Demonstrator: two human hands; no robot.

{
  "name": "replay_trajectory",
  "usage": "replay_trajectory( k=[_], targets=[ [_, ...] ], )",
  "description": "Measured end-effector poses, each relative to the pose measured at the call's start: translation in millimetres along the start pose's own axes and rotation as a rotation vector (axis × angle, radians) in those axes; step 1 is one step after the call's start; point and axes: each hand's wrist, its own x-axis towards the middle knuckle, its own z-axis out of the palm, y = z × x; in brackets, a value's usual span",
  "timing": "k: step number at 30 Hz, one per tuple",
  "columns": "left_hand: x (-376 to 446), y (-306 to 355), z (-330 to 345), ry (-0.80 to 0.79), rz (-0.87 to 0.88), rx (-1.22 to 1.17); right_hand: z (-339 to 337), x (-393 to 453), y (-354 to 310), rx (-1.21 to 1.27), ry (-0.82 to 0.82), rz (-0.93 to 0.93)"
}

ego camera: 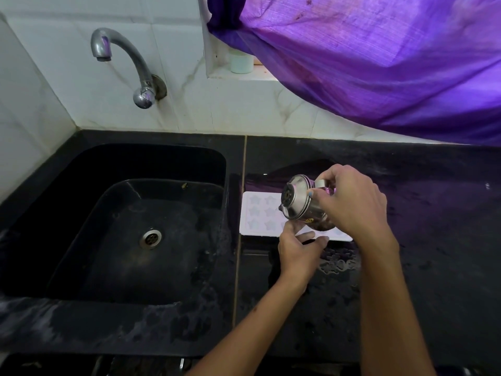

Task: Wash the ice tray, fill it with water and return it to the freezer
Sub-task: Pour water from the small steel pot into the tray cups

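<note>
A white ice tray (260, 213) with star-shaped cells lies flat on the black counter just right of the sink. My right hand (352, 202) grips a small steel jug (298, 202) by its handle and tips it sideways over the tray, spout toward the left. My left hand (298, 248) rests at the tray's near edge with its fingers lightly bent, touching the tray's rim. The jug and my hands hide the right half of the tray.
A black sink (113, 240) with a steel drain (150, 238) sits on the left, under a steel wall tap (122, 61). The black counter (420, 240) is wet with puddles. A purple curtain (379, 63) hangs at the upper right, with a pale cup (241, 63) on the sill.
</note>
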Motion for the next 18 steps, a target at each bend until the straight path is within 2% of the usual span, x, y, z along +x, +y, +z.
replay_trajectory(
  k=[18],
  targets=[
    [-2.7, 14.2, -9.1, 0.084, 0.067, 0.036, 1.8, 4.3, -5.9, 0.097, -0.009, -0.006]
  ],
)
